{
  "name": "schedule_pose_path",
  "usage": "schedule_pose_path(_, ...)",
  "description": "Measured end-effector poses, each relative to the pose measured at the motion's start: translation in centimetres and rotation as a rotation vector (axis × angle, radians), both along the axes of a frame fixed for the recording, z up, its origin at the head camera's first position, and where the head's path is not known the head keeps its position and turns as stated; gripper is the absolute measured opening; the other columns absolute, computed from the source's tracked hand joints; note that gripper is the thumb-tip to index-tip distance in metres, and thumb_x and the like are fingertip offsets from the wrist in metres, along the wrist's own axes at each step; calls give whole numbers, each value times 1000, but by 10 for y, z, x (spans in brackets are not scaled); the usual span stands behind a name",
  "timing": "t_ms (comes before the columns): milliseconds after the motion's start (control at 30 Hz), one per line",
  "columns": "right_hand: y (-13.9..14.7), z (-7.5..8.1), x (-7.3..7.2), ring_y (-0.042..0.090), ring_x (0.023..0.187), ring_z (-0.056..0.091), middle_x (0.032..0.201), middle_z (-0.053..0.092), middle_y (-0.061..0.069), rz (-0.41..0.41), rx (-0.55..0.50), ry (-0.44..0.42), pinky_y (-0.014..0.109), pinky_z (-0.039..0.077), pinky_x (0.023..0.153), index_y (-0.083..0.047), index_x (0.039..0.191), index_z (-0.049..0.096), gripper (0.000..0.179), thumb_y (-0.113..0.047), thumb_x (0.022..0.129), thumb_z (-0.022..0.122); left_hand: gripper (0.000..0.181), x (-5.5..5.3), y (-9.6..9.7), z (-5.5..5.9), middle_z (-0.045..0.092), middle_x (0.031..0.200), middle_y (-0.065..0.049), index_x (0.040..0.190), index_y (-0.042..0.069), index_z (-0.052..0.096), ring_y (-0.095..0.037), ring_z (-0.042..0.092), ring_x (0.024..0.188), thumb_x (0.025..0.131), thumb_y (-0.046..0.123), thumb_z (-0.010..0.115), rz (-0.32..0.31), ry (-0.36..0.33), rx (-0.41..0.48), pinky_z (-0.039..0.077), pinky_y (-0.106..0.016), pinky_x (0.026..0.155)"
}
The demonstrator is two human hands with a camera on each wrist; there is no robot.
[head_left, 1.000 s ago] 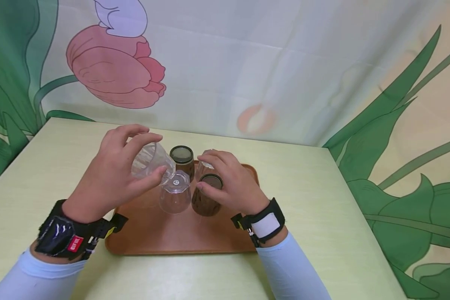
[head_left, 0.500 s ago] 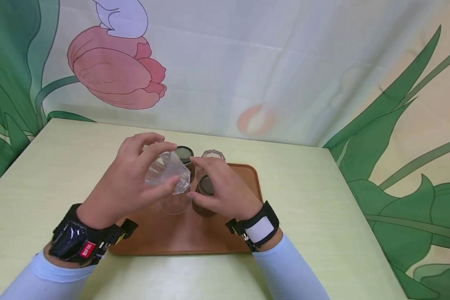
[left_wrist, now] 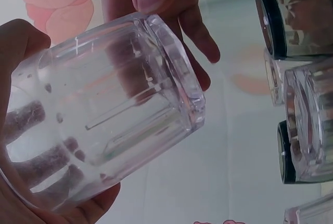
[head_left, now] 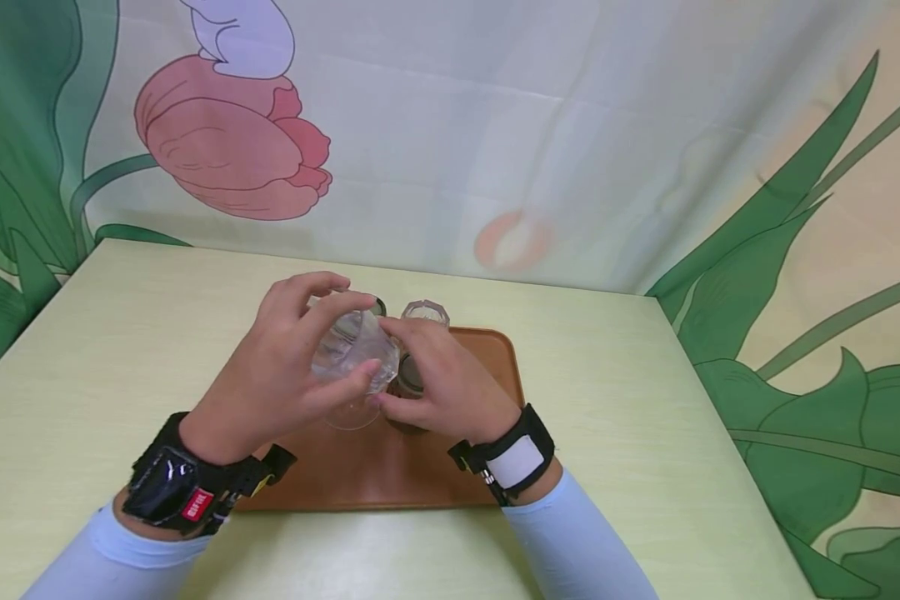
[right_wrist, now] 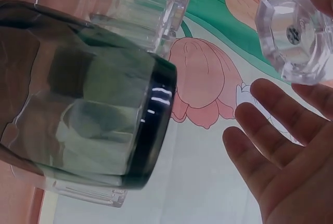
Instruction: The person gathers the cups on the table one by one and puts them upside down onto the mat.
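My left hand (head_left: 273,375) grips a clear faceted tumbler (left_wrist: 119,141) round its side, tilted with its thick base toward the right. My right hand (head_left: 450,379) is spread at that base, thumb and index finger on either side of it; the thumb tip lies right at the base edge in the left wrist view. Its other fingers extend loosely in the right wrist view. Below, upside-down tumblers stand on a brown tray (head_left: 390,479): a dark-tinted one (right_wrist: 93,99) under my right hand, a clear one (head_left: 425,311) behind it, others partly hidden by my hands.
The tray lies on a pale table (head_left: 607,433). A cloth backdrop (head_left: 450,150) printed with flowers and leaves hangs behind the far edge. Both wrists wear black straps, the left strap (head_left: 187,483) with a red label.
My left hand has carried the clear tumbler to the right, over the tray, until its base meets my right hand's fingers. The right hand has shifted slightly left.
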State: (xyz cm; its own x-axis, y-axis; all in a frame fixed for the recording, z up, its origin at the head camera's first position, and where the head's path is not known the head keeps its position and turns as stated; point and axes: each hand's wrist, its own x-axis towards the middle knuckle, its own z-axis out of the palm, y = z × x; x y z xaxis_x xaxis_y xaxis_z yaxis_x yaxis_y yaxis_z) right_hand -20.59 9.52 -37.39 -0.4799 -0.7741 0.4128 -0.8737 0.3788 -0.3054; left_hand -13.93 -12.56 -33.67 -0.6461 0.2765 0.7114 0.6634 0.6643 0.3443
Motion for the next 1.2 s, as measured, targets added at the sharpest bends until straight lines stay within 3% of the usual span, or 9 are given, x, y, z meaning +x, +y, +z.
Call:
schedule_pose_path(400,-3,3,3,21,122,51,132,55,10,36,-50,-24,35,44,108,-3,154,30,84,-30,86,73,56,-1,12,-2,52,129,-25,129,8,60,-39,49,121,81,36,70,-6,51,41,35,-65,98)
schedule_pose_path(667,-3,5,4,23,126,51,137,54,13,43,-50,-2,37,42,111,-1,152,31,80,-31,90,71,60,0,9,-1,49,135,-24,135,10,56,-38,45,127,84,39,68,-18,14,28,41,-62,94)
schedule_pose_path(900,-1,5,4,25,128,51,141,51,16,29,-38,8,38,42,112,0,151,31,77,-33,93,68,68,0,5,-1,44,143,-23,141,9,49,-40,41,132,94,59,51,-55,3,-13,37,-65,100)
schedule_pose_path(1100,-2,5,1,20,118,51,133,53,12,26,-33,0,33,46,103,-1,148,34,75,-37,93,69,75,3,-3,-3,40,148,-20,148,10,43,-39,37,136,97,65,42,-45,-63,-41,50,-61,93)
schedule_pose_path(1200,-1,7,0,17,112,50,129,53,8,20,-40,-20,30,49,97,-3,147,35,75,-37,91,72,75,4,-10,-4,40,149,-19,150,8,42,-37,36,137,100,64,34,-27,-91,-39,50,-62,94)
